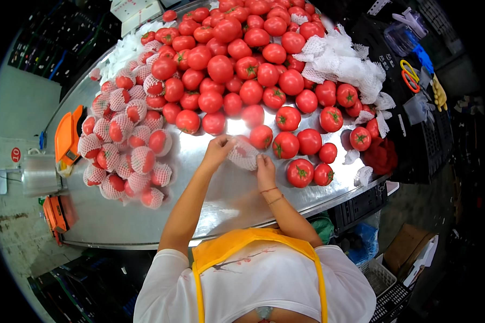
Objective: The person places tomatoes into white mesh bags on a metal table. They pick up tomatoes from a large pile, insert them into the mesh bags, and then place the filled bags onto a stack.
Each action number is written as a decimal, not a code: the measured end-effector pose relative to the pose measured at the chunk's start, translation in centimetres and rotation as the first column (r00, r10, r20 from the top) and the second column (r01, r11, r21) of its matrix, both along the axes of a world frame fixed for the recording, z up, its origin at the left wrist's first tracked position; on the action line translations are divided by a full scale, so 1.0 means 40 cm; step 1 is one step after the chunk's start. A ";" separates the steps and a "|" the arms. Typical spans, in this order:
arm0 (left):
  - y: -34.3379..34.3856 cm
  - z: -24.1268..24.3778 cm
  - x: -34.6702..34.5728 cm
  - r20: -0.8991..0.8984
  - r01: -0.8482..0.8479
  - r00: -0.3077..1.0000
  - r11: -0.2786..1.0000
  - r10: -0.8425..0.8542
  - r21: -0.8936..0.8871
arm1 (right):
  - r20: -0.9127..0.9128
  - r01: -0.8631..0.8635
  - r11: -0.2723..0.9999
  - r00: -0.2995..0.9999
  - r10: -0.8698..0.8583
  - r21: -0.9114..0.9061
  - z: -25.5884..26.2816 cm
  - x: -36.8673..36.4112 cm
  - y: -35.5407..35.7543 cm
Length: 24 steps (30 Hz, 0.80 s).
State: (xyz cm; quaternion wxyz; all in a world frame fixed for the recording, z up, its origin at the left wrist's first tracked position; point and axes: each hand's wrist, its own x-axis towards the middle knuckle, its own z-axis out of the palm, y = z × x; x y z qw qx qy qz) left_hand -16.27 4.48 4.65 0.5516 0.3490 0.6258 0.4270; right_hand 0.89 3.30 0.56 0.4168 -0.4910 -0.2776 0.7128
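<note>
Between my two hands a white foam net sleeve [244,156] is stretched, with red showing through its mesh. My left hand [219,151] pinches the sleeve's far left end. At its near right end, my right hand [265,171] grips the foam between thumb and fingers. Just beyond the hands a bare red tomato [261,137] rests on the steel table [222,198]. A big heap of bare tomatoes [220,69] spreads behind it. To the left lies a pile of tomatoes in foam nets [121,127].
Loose white foam nets [339,60] lie at the back right, more [123,52] at the back left. An orange scale [68,135] stands by the left edge, an orange device [56,214] nearer. Scissors [410,76] and a yellow glove [439,93] lie on black crates at right.
</note>
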 end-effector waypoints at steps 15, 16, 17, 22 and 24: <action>-0.009 -0.063 0.002 -0.355 -0.111 0.930 0.994 0.095 -0.024 | 0.348 -0.072 0.945 0.936 -0.046 0.318 -0.044 -0.071 0.009; -0.015 -0.033 0.013 -0.082 -0.219 0.974 0.971 0.212 -0.091 | 0.338 -0.101 0.954 0.941 -0.001 0.283 -0.016 -0.068 0.000; -0.022 -0.001 0.028 0.188 -0.301 0.924 0.935 0.335 -0.185 | 0.327 -0.131 0.960 0.944 0.044 0.248 0.009 -0.065 -0.008; -0.100 -0.015 0.039 0.670 -0.381 0.572 0.877 0.473 -0.293 | 0.168 -0.135 0.925 0.983 0.079 0.356 0.091 -0.076 -0.050; -0.117 -0.021 0.056 0.642 -0.431 0.573 0.853 0.510 -0.294 | 0.116 -0.108 0.934 0.991 0.072 0.340 0.114 -0.074 -0.051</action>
